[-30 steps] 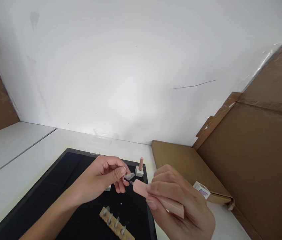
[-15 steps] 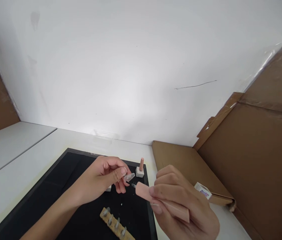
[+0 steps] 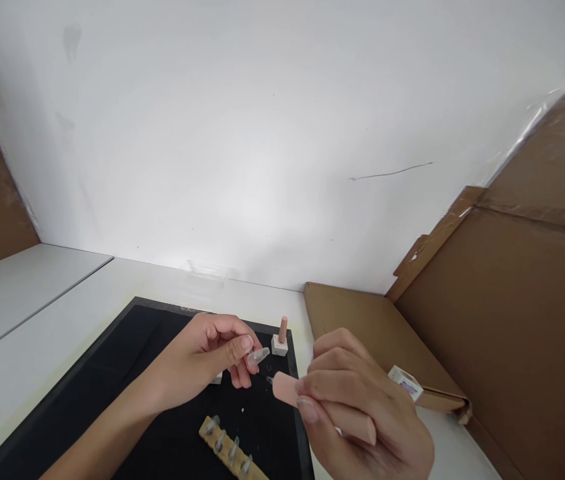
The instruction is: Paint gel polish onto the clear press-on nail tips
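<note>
A black mat [image 3: 107, 353] spreads across the frame's lower left. At lower right, a person's right hand [image 3: 367, 403] closes firmly around an object; at lower centre, the left hand [image 3: 222, 350] pinches another. A tan strip [image 3: 226, 454] lies bottom centre. The right grips a pink-handled brush [image 3: 285, 389]; the left, a clear nail tip [image 3: 259, 356] just above the bristles.

No lettering, numbers or brand signs can be read here.
</note>
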{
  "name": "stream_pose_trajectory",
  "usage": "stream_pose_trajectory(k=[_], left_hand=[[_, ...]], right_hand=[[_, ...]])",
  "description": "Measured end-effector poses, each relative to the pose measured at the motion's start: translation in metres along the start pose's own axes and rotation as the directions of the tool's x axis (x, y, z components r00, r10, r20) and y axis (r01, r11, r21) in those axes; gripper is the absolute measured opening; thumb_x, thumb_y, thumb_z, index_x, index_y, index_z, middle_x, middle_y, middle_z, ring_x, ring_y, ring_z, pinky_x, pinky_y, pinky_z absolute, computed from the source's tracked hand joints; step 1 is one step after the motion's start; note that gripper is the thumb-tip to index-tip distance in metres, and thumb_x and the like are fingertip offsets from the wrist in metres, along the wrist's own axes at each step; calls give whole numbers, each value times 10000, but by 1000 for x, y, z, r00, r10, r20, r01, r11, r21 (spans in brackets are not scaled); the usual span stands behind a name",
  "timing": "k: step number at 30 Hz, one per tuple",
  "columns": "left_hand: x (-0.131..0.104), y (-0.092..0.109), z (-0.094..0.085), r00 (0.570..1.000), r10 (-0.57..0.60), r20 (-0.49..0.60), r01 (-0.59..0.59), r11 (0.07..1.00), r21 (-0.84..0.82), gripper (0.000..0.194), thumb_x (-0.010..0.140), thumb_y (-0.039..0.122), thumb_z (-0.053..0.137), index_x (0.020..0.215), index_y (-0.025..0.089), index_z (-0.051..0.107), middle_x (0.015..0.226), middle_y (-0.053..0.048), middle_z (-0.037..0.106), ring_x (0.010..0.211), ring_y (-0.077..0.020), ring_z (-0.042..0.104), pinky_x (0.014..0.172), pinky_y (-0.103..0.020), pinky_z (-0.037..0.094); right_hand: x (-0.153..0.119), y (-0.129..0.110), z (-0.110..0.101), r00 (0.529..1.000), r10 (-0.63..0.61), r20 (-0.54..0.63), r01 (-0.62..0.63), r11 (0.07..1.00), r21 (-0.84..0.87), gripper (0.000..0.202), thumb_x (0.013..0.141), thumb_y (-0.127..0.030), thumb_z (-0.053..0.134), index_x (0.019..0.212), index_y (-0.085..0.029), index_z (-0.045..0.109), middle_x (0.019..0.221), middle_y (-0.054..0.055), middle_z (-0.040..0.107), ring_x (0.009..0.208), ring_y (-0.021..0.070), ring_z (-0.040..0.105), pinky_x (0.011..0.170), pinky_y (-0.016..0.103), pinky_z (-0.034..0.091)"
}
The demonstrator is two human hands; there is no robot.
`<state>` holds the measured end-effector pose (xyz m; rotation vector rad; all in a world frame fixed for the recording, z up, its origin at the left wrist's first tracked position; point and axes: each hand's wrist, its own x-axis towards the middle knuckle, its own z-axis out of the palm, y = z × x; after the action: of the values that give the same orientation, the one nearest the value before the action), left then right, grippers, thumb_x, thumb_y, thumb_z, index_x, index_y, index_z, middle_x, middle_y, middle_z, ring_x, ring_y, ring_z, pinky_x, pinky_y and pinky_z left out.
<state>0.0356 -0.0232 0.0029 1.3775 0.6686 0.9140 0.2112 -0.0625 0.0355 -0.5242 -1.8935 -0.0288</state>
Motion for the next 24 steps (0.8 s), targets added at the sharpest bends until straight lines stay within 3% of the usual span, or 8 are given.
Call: stream_pose_trajectory(k=[13,24], left_hand=[[-1,0,0,1000,-5,1,5,1000,10,309,798,434,613,770,129,650,590,-2,621,524,-101,598,536,-212,480],[-1,-1,-1,1000,-6,-4,6,1000,12,311,800,443,606,779,136,653,608,-8,629,528,-103,598,541,-218,484]], right_hand=[[2,0,2,998,-58,11,58,998,-39,210,708,8,523,805,-175,555,545,-39,533,438,88,487,514,299,440],[0,0,1,1000,-28,-10,28,998,-48,213,710,8,536,783,-191,552,546,-38,532,440,98,483,509,308,438]])
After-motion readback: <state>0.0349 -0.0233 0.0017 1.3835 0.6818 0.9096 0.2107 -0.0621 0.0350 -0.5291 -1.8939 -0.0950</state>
